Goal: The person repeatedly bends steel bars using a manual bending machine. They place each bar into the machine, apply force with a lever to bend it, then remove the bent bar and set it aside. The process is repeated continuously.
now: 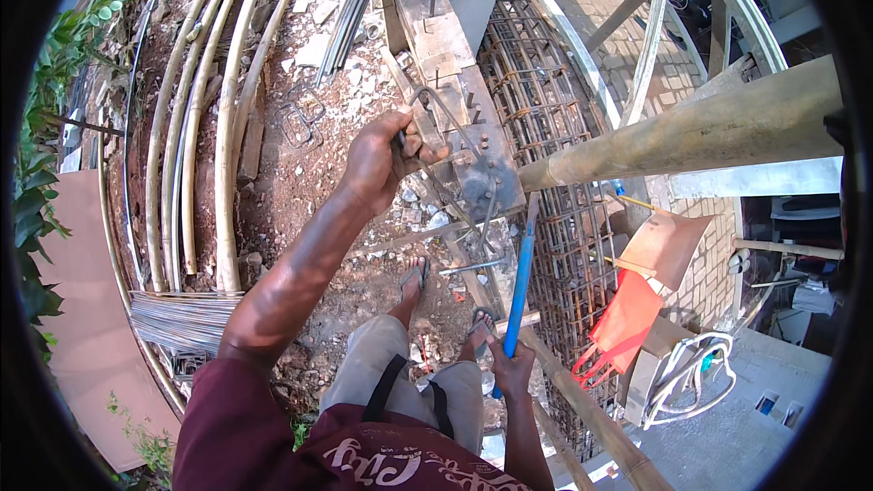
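Closed on the near end of a bent steel rod (455,116), the left hand's (386,156) grip sits raised in the middle of the view; the right hand's (513,371) grip, lower down, is wrapped around the bar of a long blue hand tool (521,286).

At the far left, a leafy plant (33,189) hangs over a flat brown panel (86,282). Next come several bamboo poles (227,155), lying lengthwise on the rubble-strewn ground (350,114), with a bundle of thin steel bars (186,316) near their lower ends.

Above the left hand, a batch of dark rods (356,11) slants down from the upper edge. The bent rod curves over from the fist toward a dark steel plate (475,189) fixed on a wooden beam (435,29), from which upright pegs stick out. Below, two sandalled feet stand on the ground beside the beam.

The blue tool rises from the right hand, its grey metal tip near the plate's lower right corner; whether it touches the rod, I cannot tell. Just right runs a long rebar cage (577,250), crossed by a thick bamboo pole (696,132). Farther right are a red-orange bag (626,320) and a looped white hose (727,384) above grey paving (737,432).
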The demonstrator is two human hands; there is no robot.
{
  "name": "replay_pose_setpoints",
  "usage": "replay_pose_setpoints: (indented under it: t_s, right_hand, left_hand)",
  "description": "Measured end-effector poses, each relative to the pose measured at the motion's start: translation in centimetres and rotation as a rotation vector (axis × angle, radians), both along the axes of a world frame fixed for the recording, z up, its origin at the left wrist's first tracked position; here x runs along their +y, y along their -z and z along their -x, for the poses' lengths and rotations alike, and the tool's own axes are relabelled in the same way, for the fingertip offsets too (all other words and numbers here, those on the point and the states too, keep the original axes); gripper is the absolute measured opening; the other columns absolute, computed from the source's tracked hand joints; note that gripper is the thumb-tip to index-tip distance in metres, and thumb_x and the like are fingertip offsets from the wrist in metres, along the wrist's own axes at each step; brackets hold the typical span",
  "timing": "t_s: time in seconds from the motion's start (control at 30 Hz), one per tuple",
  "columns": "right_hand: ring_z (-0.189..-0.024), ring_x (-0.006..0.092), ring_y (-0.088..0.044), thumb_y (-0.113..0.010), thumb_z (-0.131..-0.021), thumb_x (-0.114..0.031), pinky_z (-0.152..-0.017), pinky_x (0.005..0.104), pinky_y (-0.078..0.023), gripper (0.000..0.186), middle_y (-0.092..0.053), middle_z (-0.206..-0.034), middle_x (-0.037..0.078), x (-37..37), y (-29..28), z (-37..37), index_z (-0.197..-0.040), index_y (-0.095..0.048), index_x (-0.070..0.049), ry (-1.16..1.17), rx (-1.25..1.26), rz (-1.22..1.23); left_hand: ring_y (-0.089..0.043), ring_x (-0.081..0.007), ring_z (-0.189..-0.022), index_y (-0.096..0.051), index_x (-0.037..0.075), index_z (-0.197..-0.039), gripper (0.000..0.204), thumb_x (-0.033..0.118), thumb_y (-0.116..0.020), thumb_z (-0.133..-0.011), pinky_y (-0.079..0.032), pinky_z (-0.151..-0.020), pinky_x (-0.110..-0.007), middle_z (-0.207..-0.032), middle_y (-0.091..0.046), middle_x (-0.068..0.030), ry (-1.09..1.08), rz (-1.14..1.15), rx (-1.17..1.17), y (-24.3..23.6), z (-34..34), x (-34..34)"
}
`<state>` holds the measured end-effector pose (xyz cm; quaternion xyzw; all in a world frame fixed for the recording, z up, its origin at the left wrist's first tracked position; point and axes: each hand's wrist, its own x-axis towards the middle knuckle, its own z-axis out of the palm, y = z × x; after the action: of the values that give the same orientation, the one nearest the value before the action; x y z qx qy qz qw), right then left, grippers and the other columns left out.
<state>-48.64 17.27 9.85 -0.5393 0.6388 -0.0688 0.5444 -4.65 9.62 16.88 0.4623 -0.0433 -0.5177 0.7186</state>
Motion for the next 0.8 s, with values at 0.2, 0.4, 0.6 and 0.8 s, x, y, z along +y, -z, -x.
replay_pose_setpoints:
  t_s: [0.2, 0.4, 0.6, 0.8]
  right_hand:
    - [-0.049, 0.0058, -0.052, -0.083, -0.098, -0.025, -0.046, 0.0269, -0.038, 0.031, -0.057, -0.059, -0.001, 1.7, -2.3, -3.0, -0.079, -0.067, -0.006, 0.162, -0.069, -0.012]
    - [-0.047, 0.0081, -0.053, -0.083, -0.098, -0.026, -0.045, 0.0283, -0.039, 0.036, -0.056, -0.058, 0.0, 2.1, -4.2, -2.6, -0.075, -0.063, -0.007, 0.117, -0.005, -0.088]
    - [-0.056, 0.0067, -0.048, -0.084, -0.096, -0.029, -0.051, 0.0314, -0.039, 0.036, -0.054, -0.061, -0.003, -0.8, -5.5, -0.2, -0.076, -0.069, -0.003, -0.13, 0.158, 0.028]
    - [-0.06, 0.0088, -0.047, -0.085, -0.095, -0.031, -0.054, 0.0344, -0.04, 0.037, -0.052, -0.063, -0.002, -5.5, -4.3, 2.4, -0.078, -0.07, -0.001, -0.329, 0.203, 0.032]
  left_hand:
    - [-0.068, -0.0252, -0.084, -0.062, 0.01, -0.101, 0.026, 0.033, -0.057, -0.113, -0.043, -0.118, -0.061, -0.076, -0.062, -0.0038, -0.493, 0.037, 0.376, 6.2, 8.1, 10.0]
    - [-0.056, -0.0215, -0.07, -0.053, 0.016, -0.077, 0.044, 0.044, -0.06, -0.11, -0.047, -0.112, -0.065, -0.062, -0.045, -0.0002, -0.513, -0.073, 0.748, 13.8, 12.7, 13.4]
    - [-0.034, -0.0152, -0.05, -0.041, 0.02, -0.067, 0.055, 0.045, -0.062, -0.111, -0.052, -0.068, -0.041, -0.056, -0.034, 0.0034, -0.877, -0.002, 0.662, 16.9, 12.0, 8.9]
    - [-0.033, -0.0098, -0.048, -0.046, 0.021, -0.074, 0.046, 0.041, -0.069, -0.107, -0.043, -0.051, -0.031, -0.061, -0.034, 0.0072, -1.076, -0.17, 0.661, 17.2, 9.1, 5.8]
